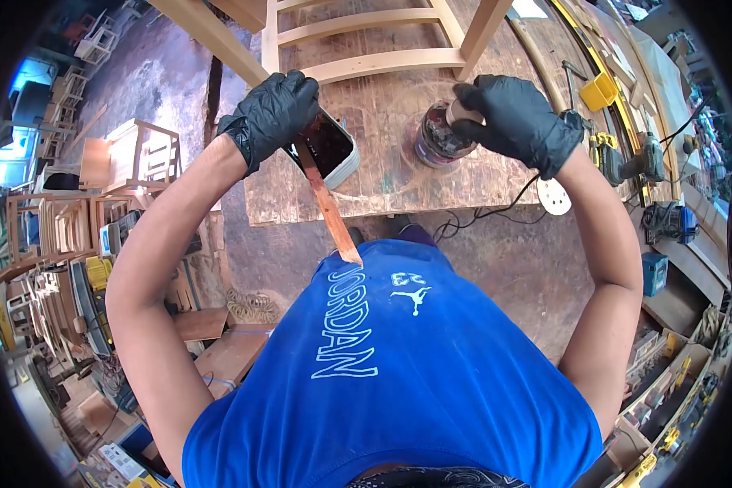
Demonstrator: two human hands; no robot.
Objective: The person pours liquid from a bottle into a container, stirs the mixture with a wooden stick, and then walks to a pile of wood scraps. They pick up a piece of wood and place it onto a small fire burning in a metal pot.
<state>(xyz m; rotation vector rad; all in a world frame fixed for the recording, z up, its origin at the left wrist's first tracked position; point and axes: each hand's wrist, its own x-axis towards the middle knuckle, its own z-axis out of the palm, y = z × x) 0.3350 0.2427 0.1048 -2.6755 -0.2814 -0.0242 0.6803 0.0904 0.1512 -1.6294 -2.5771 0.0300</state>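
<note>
My left hand, in a black glove, is closed at the upper left rim of an open rectangular tub with dark red liquid inside. What its fingers grip is hidden from me. A flat wooden stick, stained reddish, leans out of the tub toward my body. My right hand, also gloved in black, pinches a small brownish rounded piece over the mouth of a jar. Dark stain marks the jar's inside and wall.
A pale wooden frame with slats stands on the stained workbench. To the right lie a sanding disc, a dark cable, a yellow block and power tools. Unfinished wooden furniture stands on the floor at left.
</note>
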